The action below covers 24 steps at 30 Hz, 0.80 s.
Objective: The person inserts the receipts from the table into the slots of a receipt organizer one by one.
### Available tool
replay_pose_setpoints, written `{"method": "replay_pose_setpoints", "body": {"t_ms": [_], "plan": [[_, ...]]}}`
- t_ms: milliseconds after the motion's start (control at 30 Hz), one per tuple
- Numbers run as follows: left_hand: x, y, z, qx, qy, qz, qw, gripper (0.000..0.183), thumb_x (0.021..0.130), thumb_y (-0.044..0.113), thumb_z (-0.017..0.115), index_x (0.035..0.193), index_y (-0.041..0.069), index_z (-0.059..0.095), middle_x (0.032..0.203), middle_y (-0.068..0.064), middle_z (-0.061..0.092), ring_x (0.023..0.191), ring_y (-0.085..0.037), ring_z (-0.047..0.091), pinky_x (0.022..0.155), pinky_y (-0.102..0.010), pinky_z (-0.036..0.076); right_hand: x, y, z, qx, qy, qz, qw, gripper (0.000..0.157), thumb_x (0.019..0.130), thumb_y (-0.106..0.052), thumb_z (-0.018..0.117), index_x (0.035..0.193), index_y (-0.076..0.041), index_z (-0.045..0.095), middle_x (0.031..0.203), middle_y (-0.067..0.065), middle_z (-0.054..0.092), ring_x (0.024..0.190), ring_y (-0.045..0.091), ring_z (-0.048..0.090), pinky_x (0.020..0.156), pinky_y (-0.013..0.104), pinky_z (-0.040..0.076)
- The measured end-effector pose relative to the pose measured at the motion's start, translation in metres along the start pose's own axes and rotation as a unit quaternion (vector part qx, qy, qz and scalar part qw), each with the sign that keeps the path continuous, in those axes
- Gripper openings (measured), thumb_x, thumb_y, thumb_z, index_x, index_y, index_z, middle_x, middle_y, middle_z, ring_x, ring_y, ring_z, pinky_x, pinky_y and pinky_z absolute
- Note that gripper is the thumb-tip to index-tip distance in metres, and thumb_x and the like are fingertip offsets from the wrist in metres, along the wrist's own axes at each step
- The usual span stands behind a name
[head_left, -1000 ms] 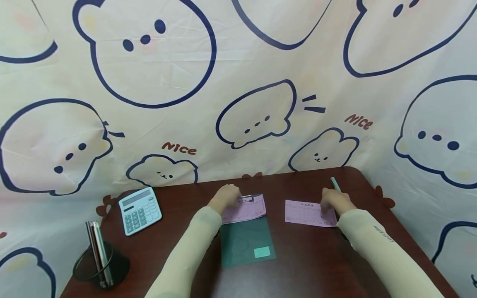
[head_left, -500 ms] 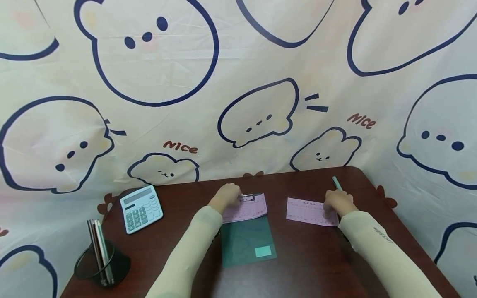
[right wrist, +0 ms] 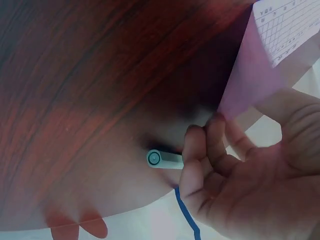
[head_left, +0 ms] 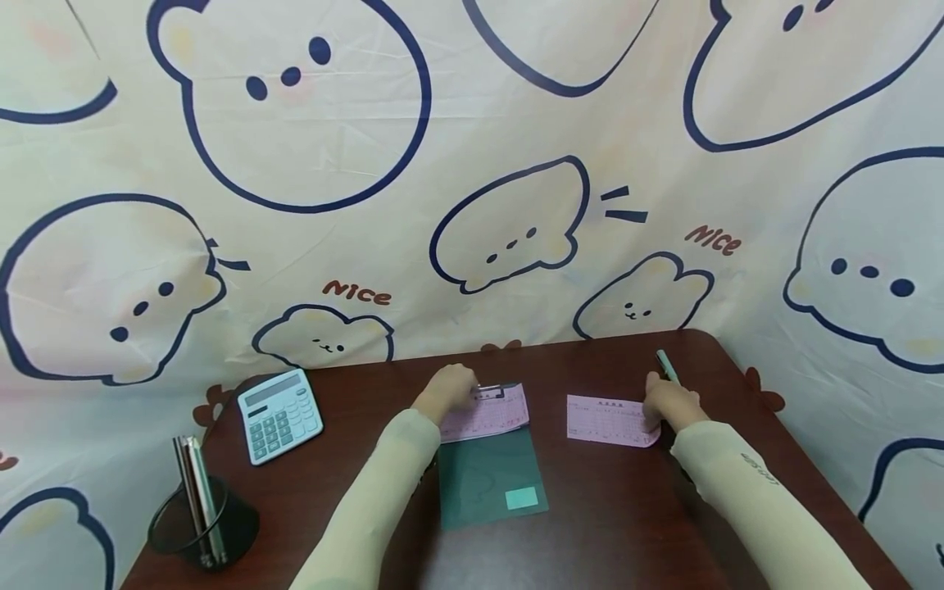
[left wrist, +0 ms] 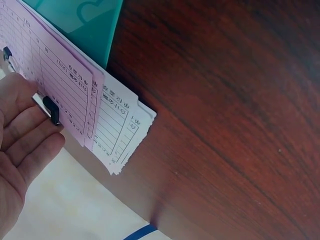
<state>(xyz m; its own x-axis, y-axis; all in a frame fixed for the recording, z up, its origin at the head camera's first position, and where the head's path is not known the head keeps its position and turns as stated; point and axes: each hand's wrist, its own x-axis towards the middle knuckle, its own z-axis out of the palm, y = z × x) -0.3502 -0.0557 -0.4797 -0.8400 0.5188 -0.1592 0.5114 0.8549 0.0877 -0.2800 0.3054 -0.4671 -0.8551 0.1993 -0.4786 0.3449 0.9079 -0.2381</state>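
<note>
In the left wrist view my left hand (left wrist: 27, 132) pinches the metal clip (left wrist: 49, 107) of a green clipboard (head_left: 490, 475). A stack of pink and white printed slips (left wrist: 80, 95) lies on the board at the clip end, with uneven edges. To the right, a single pink slip (head_left: 608, 419) lies on the table. My right hand (head_left: 669, 403) holds that slip's near right corner, which bends up at the fingertips. A pale green pen (right wrist: 165, 159) lies next to the curled fingers, partly hidden behind them.
A light blue calculator (head_left: 280, 416) sits at the back left of the dark wooden table (head_left: 590, 516). Nearer on the left stands a black mesh pen holder (head_left: 234, 516) with several pencils or pens. A cartoon-printed curtain (head_left: 501, 115) hangs right behind the table.
My right hand has shifted slightly right along the pink slip to its corner, showing more of the print, and the corner now curls up. My left hand stays at the clip.
</note>
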Motion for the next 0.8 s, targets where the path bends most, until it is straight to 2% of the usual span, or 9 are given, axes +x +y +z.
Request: {"method": "replay_pose_setpoints", "body": {"t_ms": [100,200,300,433,533,600,667,733,800], "plan": [[-0.001,0.001,-0.001,-0.005,0.002,-0.004,1.0,0.006,0.081,0.014,0.069,0.076,0.015,0.072,0.075,0.004,0.066,0.06,-0.01,0.043,0.06,-0.027,0.038,0.001,0.0,0.0,0.022,0.008,-0.002,1.0,0.072,0.074,-0.004,0.072,0.127,0.008,0.025,0.099,0.027,0.054,0.084,0.038,0.05,0.08,0.05,0.039],[-0.001,0.0,-0.002,-0.002,0.006,-0.003,1.0,0.005,0.08,0.013,0.069,0.08,0.014,0.074,0.08,0.003,0.068,0.061,-0.009,0.046,0.062,-0.026,0.041,-0.002,-0.003,0.0,0.034,0.045,-0.017,0.998,0.067,0.079,-0.002,0.063,0.133,0.011,0.025,0.111,0.034,0.052,0.086,0.038,0.05,0.073,0.048,0.043],[-0.001,0.0,-0.002,0.004,0.01,0.004,0.9999,0.005,0.079,0.012,0.069,0.077,0.015,0.073,0.079,0.004,0.067,0.061,-0.009,0.045,0.062,-0.026,0.041,-0.003,-0.008,0.001,0.059,0.089,-0.047,0.993,0.06,0.084,-0.002,0.054,0.135,0.014,0.026,0.122,0.037,0.048,0.092,0.039,0.051,0.076,0.048,0.044],[0.001,-0.001,-0.001,0.002,0.01,0.012,0.9999,0.01,0.078,0.01,0.069,0.069,0.014,0.068,0.068,0.005,0.061,0.056,-0.01,0.039,0.058,-0.026,0.036,-0.004,-0.022,-0.004,0.088,0.142,-0.103,0.981,0.046,0.081,0.001,0.049,0.124,0.016,0.042,0.114,0.035,0.054,0.086,0.036,0.054,0.072,0.043,0.046],[0.0,0.0,-0.001,-0.002,0.008,0.008,0.9999,0.009,0.078,0.011,0.069,0.07,0.013,0.068,0.068,0.004,0.061,0.057,-0.01,0.04,0.058,-0.026,0.036,-0.007,-0.035,-0.012,0.101,0.172,-0.149,0.969,0.034,0.079,0.001,0.051,0.111,0.01,0.058,0.106,0.026,0.06,0.08,0.031,0.054,0.067,0.04,0.045],[0.0,0.0,-0.001,0.0,0.007,0.005,1.0,0.006,0.079,0.012,0.069,0.074,0.014,0.071,0.075,0.004,0.065,0.059,-0.01,0.044,0.061,-0.026,0.039,-0.011,-0.044,-0.018,0.14,0.162,-0.174,0.961,0.029,0.083,-0.002,0.053,0.109,0.007,0.062,0.107,0.023,0.062,0.081,0.028,0.055,0.067,0.038,0.047],[0.0,0.0,-0.001,-0.001,0.007,0.005,1.0,0.005,0.079,0.012,0.069,0.079,0.013,0.073,0.081,0.002,0.068,0.064,-0.01,0.049,0.065,-0.027,0.043,-0.016,-0.053,-0.022,0.211,0.131,-0.191,0.95,0.033,0.087,-0.005,0.054,0.118,0.006,0.059,0.116,0.024,0.059,0.081,0.024,0.057,0.069,0.037,0.05],[0.0,-0.001,-0.001,0.002,0.009,0.01,0.9999,0.007,0.08,0.013,0.069,0.083,0.013,0.075,0.088,0.001,0.07,0.069,-0.01,0.054,0.07,-0.028,0.047,-0.018,-0.062,-0.022,0.293,0.082,-0.188,0.934,0.038,0.091,-0.008,0.056,0.126,0.006,0.053,0.116,0.025,0.056,0.077,0.019,0.058,0.067,0.033,0.052],[0.0,-0.003,0.0,0.002,0.01,0.014,0.9998,0.008,0.08,0.013,0.068,0.084,0.014,0.076,0.089,0.002,0.07,0.074,-0.012,0.057,0.073,-0.03,0.049,-0.019,-0.071,-0.018,0.36,0.032,-0.185,0.914,0.042,0.091,-0.008,0.056,0.13,0.008,0.048,0.106,0.022,0.057,0.067,0.013,0.056,0.059,0.026,0.052]]}}
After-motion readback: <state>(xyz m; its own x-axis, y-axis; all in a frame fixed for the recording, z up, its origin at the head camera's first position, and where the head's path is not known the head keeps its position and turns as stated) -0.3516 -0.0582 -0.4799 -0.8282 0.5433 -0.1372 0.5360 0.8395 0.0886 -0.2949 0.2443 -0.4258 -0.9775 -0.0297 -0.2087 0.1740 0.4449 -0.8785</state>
